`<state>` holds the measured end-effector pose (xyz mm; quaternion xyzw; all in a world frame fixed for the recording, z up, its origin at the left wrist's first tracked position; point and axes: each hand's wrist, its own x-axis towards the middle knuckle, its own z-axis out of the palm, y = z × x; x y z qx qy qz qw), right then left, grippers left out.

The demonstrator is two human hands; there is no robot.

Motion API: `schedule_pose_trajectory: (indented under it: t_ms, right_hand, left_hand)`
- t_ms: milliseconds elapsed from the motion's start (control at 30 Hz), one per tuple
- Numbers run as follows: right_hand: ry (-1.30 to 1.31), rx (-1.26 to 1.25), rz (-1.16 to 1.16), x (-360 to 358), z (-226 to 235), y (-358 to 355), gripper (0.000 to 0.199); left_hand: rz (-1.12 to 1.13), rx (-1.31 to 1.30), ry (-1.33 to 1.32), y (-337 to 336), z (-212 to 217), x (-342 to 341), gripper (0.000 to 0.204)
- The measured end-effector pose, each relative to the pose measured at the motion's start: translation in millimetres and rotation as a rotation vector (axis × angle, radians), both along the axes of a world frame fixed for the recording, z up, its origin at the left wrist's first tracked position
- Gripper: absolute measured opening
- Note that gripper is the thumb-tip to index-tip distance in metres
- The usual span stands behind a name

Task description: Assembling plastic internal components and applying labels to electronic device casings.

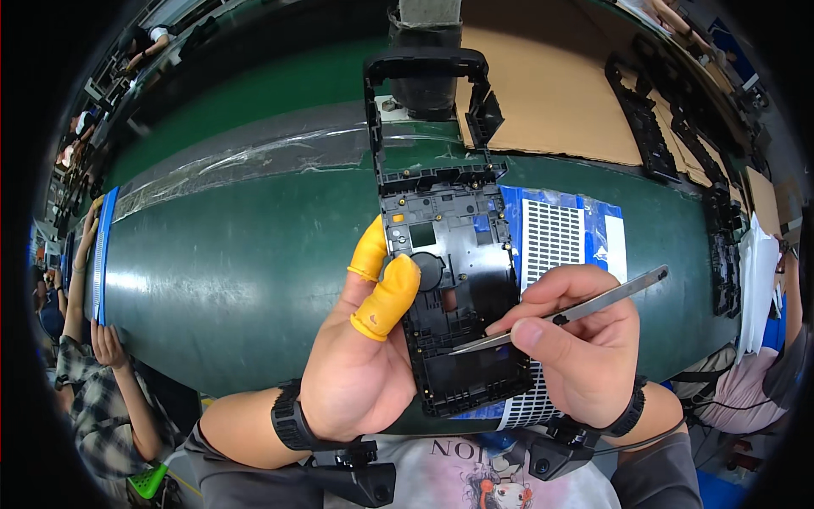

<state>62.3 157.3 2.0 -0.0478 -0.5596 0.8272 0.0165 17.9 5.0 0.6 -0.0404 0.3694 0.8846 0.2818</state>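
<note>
My left hand (360, 352), with yellow finger cots on the thumb and a finger, grips a black plastic housing (475, 280) by its left edge. The housing has an open rectangular frame at its far end, a round recess, small brass-coloured inserts and an orange spot. Metal tweezers (593, 305) are pinched in my right hand (585, 356). Their tips reach over the lower part of the housing; whether they touch it or hold anything small, I cannot tell. Partly hidden under the housing lies a white sheet of black rectangular labels (553, 233) on blue backing.
A dark post (424, 76) rises at the table's far middle, beside brown cardboard (543, 93). More black plastic frames (649, 127) lie at the right. At the left edge, a co-worker's hands (108, 343) hold a blue-edged sheet (103, 254). Another person sits at the right.
</note>
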Motion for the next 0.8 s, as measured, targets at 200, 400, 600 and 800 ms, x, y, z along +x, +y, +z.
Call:
schedule_pose_trajectory:
  t_ms: [200, 400, 600, 800]
  right_hand:
    - [0.007, -0.01, -0.008, -0.1, -1.2, 0.1, 0.023]
    - [-0.015, 0.026, -0.021, -2.3, 0.4, 0.5, 0.021]
    - [-0.017, 0.031, -0.011, -2.5, 1.3, 0.6, 0.02]
    - [-0.043, 0.036, -0.044, -0.3, 2.0, -0.1, 0.018]
  left_hand:
    - [-0.002, -0.04, 0.016, 0.5, -0.5, -0.1, 0.044]
    - [0.009, -0.037, 0.017, 1.6, -0.1, 0.2, 0.044]
    - [0.015, 0.063, 0.0, -1.7, -2.0, 2.3, 0.044]
    - [0.006, -0.069, 0.048, 0.1, -0.4, 2.3, 0.093]
